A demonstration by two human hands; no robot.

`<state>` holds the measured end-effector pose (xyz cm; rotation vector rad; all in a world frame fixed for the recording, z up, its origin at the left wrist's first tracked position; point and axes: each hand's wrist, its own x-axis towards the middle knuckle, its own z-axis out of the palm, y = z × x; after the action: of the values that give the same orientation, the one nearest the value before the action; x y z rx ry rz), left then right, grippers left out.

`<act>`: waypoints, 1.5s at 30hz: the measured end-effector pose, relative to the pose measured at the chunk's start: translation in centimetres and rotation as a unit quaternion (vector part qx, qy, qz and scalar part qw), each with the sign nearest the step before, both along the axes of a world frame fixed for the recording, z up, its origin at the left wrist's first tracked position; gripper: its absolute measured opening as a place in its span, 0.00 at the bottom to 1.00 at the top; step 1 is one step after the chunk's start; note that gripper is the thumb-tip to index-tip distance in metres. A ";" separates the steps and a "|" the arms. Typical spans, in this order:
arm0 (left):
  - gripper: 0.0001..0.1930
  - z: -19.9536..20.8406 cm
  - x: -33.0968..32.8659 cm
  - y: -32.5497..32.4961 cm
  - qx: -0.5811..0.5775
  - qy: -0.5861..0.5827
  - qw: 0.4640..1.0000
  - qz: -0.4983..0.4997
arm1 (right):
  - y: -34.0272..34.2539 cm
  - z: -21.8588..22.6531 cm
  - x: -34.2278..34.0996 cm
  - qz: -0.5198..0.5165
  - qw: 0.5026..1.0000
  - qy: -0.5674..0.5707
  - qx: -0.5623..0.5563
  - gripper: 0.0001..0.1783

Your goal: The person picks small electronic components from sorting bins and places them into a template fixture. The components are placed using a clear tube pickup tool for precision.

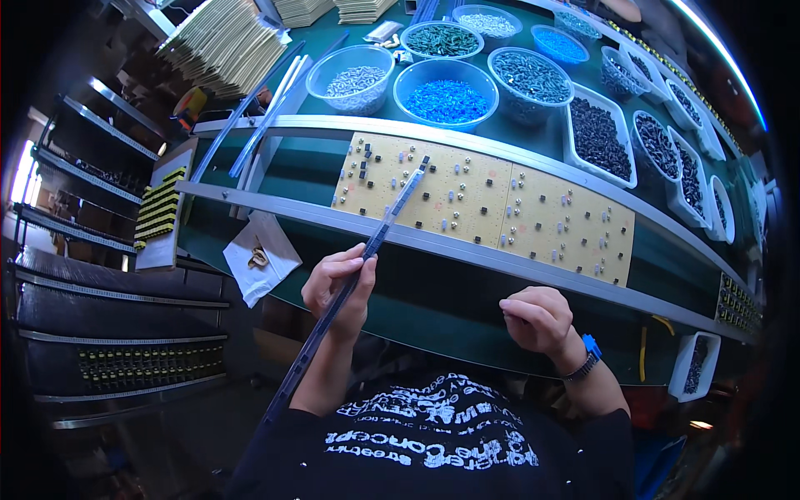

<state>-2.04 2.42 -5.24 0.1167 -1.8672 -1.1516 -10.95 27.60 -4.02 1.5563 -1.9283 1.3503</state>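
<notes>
My left hand (327,287) grips a long, narrow, see-through plastic tube (390,215) with dark small parts inside. The tube slants from my body up to the left yellow circuit board (467,208); its far end is over that board, close to a small black component (426,159). Whether the tip touches the board I cannot tell. My right hand (537,319) hovers in front of the rail, thumb and fingers curled together; anything between them is hidden. A second yellow circuit board (525,225) adjoins the first. Both carry scattered black, clear and metallic parts.
Metal rails (283,207) run along both sides of the boards. Behind stand round bowls, including one of blue parts (446,100), and a white tray of black parts (598,137). A paper bag (262,254) lies left. Racks (125,292) stand further left; a white bin (694,367) sits right.
</notes>
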 end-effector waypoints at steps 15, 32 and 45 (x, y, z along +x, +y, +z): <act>0.09 2.0 1.2 0.1 0.001 -0.032 0.999 0.002 | 0.1 0.4 0.1 -0.004 1.000 -0.006 0.019 0.13; 0.09 0.3 5.0 -3.6 0.033 0.088 0.994 0.055 | -17.5 5.9 -6.5 -0.159 0.948 0.096 0.260 0.08; 0.09 0.4 4.9 -3.8 0.052 0.078 0.995 0.043 | -18.1 6.0 -7.0 -0.208 0.946 0.069 0.240 0.12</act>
<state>2.82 -1.37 -4.87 0.1598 -1.6504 -1.1654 -17.92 9.48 2.02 1.2676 -2.4331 0.6111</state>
